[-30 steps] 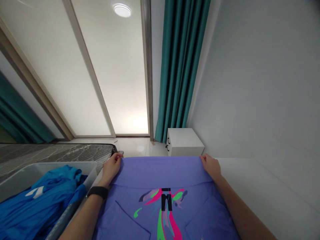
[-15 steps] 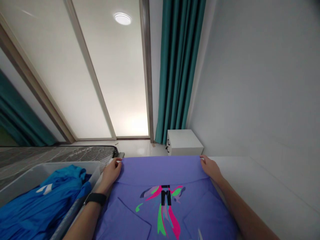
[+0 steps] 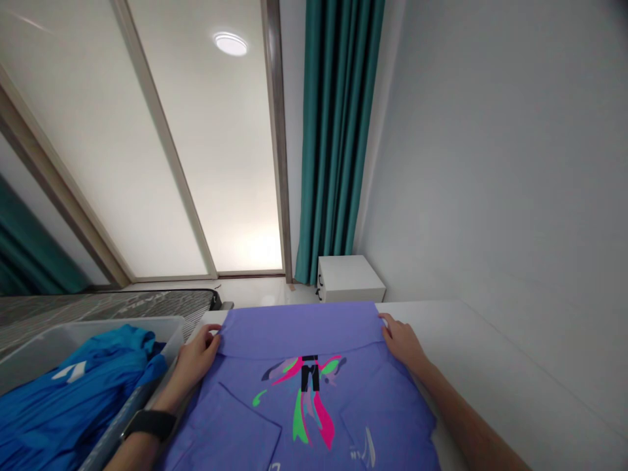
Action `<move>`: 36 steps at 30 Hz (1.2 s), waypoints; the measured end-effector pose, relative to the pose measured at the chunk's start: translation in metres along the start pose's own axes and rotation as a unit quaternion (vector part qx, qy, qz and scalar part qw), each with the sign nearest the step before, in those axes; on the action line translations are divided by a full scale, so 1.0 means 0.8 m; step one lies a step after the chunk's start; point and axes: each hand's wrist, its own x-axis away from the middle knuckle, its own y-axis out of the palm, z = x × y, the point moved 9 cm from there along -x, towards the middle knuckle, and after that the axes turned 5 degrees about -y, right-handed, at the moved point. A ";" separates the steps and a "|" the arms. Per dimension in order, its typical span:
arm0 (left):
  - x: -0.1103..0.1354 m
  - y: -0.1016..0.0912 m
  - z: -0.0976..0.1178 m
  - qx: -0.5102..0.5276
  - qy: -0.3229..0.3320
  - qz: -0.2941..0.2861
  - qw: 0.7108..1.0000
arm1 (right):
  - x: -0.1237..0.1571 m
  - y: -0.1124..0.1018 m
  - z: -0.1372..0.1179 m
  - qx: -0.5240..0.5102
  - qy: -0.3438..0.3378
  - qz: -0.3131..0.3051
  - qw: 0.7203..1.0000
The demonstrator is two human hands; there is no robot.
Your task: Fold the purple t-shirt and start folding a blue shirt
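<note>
A purple printed shirt (image 3: 235, 392) lies spread over the white table in front of me. Its far end forms a smooth band, and a pink, green and black print shows below that. At the band's left edge, the fingers of my left hand (image 3: 199, 353) are curled and pinch the cloth; a black band circles that wrist. Across from it my right hand (image 3: 403, 341) grips the right edge with thumb and forefinger, a little short of the far corner. The shirt's near end runs out of view at the bottom.
Left of the table, a clear plastic bin (image 3: 169, 327) holds blue clothing (image 3: 98, 386). A grey patterned mattress (image 3: 122, 302) lies behind it. Beyond the white table (image 3: 471, 366) stands a small white cabinet (image 3: 348, 275) by the green curtain (image 3: 333, 144). A wall rises at the right.
Both hands have slid from the far corners a little nearer to me along the shirt's side edges. The whole view has shifted slightly, so things appear further left.
</note>
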 end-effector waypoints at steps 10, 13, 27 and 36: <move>0.008 0.000 -0.004 0.017 0.016 0.010 1.000 | 0.008 -0.007 -0.008 0.029 -0.015 0.031 0.999; 0.011 -0.002 -0.006 0.028 0.009 0.010 1.000 | 0.010 -0.006 -0.005 0.025 -0.017 0.042 0.999; 0.024 -0.009 0.005 0.090 0.010 -0.041 0.995 | 0.010 0.002 0.004 0.009 -0.014 0.063 0.998; 0.028 -0.023 0.016 -0.004 0.038 0.010 0.999 | 0.013 -0.019 -0.002 0.049 -0.013 0.089 0.995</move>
